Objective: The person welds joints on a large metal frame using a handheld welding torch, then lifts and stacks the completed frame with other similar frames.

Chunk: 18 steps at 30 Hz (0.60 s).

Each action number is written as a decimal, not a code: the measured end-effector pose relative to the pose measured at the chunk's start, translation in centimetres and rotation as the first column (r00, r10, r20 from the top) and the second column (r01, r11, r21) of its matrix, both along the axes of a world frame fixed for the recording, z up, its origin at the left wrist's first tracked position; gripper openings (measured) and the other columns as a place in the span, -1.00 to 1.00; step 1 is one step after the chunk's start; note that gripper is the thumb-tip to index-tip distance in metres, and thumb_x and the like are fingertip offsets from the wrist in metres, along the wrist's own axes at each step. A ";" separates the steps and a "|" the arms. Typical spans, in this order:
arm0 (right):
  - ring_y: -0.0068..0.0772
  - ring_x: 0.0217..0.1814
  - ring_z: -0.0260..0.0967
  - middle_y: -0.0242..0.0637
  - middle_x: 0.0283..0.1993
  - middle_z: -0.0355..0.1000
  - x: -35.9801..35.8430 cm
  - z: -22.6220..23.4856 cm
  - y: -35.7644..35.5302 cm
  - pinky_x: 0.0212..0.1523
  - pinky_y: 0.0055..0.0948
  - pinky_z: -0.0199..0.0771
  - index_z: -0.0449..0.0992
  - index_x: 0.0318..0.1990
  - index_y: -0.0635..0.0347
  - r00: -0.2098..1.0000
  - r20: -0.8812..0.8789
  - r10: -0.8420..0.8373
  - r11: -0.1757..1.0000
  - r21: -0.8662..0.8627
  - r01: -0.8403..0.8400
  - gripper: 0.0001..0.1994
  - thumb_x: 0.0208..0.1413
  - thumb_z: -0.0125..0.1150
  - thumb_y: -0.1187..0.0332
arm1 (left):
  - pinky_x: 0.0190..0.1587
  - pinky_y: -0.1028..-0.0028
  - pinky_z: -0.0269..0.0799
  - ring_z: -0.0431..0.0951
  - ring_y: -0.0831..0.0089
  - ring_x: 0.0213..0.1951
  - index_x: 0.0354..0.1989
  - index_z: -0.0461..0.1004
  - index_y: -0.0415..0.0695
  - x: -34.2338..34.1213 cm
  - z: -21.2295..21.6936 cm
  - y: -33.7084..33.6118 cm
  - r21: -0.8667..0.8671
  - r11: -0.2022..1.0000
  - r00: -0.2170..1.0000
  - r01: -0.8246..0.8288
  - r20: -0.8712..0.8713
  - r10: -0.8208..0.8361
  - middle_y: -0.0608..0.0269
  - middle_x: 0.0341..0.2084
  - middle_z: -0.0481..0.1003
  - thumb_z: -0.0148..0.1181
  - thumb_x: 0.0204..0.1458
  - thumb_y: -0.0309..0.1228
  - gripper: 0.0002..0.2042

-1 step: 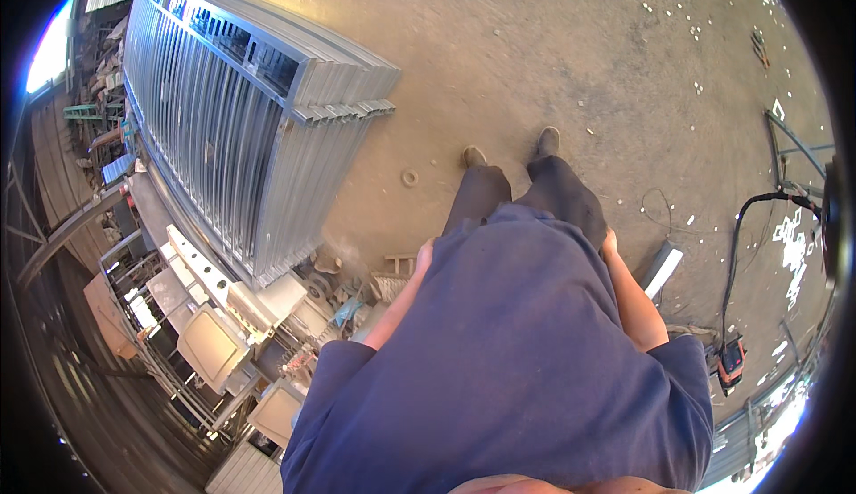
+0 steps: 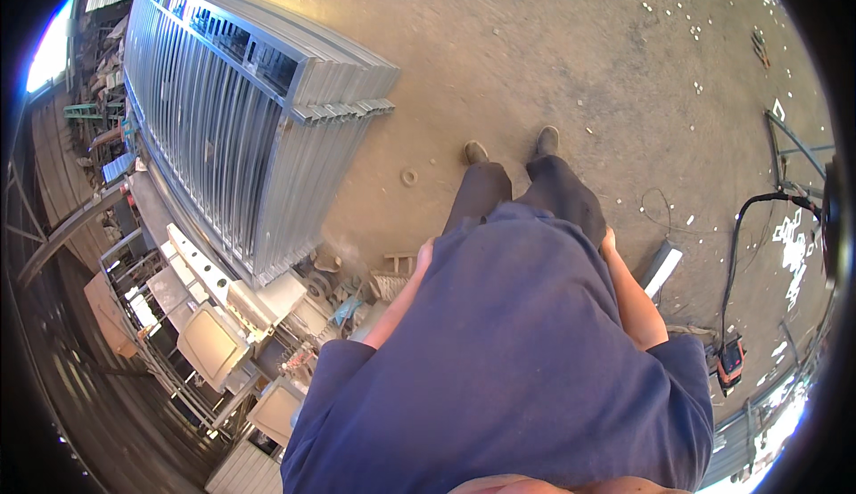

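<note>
My left hand (image 2: 425,255) rests against my left thigh, at the edge of my dark blue shirt (image 2: 526,333). On the other side, my right hand (image 2: 609,241) lies against the outer side of my dark trousers (image 2: 571,198). The fingers of both hands are mostly hidden by the shirt and legs, so whether they hold anything does not show. Nearest to the left hand is a small slatted crate-like item (image 2: 390,282) on the floor. A white-topped bar-shaped object (image 2: 662,269) lies near my right arm.
A tall stack of galvanized metal frames (image 2: 330,93) stands front left. A small ring (image 2: 408,177) lies on the concrete floor. To the left are tan chair-like panels (image 2: 212,347) and clutter. An orange-black device (image 2: 731,362), a dark cable (image 2: 736,253) and white scraps (image 2: 789,240) lie right.
</note>
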State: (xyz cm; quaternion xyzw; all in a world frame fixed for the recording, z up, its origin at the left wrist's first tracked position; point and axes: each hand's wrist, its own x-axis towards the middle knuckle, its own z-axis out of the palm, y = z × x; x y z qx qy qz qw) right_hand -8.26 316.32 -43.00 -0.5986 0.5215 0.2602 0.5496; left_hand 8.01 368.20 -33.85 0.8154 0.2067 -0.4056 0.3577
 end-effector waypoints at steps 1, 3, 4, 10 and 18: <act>-0.16 -0.13 0.56 -0.13 -0.09 0.60 -0.7 -0.9 0.1 -0.08 -0.26 0.53 0.52 0.06 0.23 0.998 0.015 -0.057 0.998 0.007 0.057 -0.67 0.29 0.01 0.25 | 0.05 0.19 0.42 0.59 0.01 0.00 0.01 0.52 -0.25 1.0 -1.7 0.0 -0.009 0.998 0.998 0.064 0.020 -0.063 -0.15 -0.11 0.60 0.03 0.19 -0.32 -0.68; -0.15 -0.12 0.56 -0.11 -0.10 0.60 -0.8 -2.0 -0.8 -0.06 -0.26 0.51 0.51 0.06 0.26 0.937 0.080 -0.340 0.930 0.177 0.323 -0.66 0.30 -0.01 0.25 | 0.04 0.19 0.42 0.59 0.01 -0.01 0.01 0.53 -0.24 0.0 -1.8 -1.3 0.015 0.992 0.989 0.126 0.080 -0.126 -0.15 -0.11 0.60 0.03 0.19 -0.33 -0.68; -0.15 -0.11 0.56 -0.11 -0.10 0.60 -1.1 -2.4 -1.6 -0.05 -0.26 0.51 0.51 0.06 0.27 0.876 0.094 -0.473 0.862 0.255 0.438 -0.66 0.30 -0.02 0.25 | 0.04 0.19 0.43 0.59 0.00 -0.01 0.01 0.53 -0.24 0.3 -0.5 -3.2 0.036 0.985 0.980 0.170 0.100 -0.173 -0.16 -0.11 0.59 0.03 0.19 -0.32 -0.68; -0.14 -0.03 0.54 -0.01 -0.10 0.60 -2.3 -3.6 -3.4 0.03 -0.15 0.45 0.55 0.00 0.38 0.995 0.039 0.096 0.995 -0.038 -0.095 -0.64 0.29 -0.09 0.31 | 0.07 0.28 0.42 0.60 0.24 -0.04 0.07 0.53 -0.23 3.1 7.3 -10.5 0.068 0.990 0.992 0.127 -0.018 -0.126 -0.04 -0.11 0.62 0.00 0.22 -0.31 -0.65; -0.15 -0.02 0.55 0.01 -0.07 0.60 -7.5 -12.6 -3.8 0.04 -0.19 0.46 0.56 0.02 0.37 0.945 0.120 -0.304 0.945 0.165 0.283 -0.62 0.28 -0.06 0.28 | 0.16 0.29 0.39 0.56 0.22 0.04 0.13 0.47 -0.30 1.6 3.2 -9.2 -0.109 0.981 0.980 -0.159 -0.134 0.144 -0.06 -0.04 0.58 0.18 0.14 -0.21 -0.53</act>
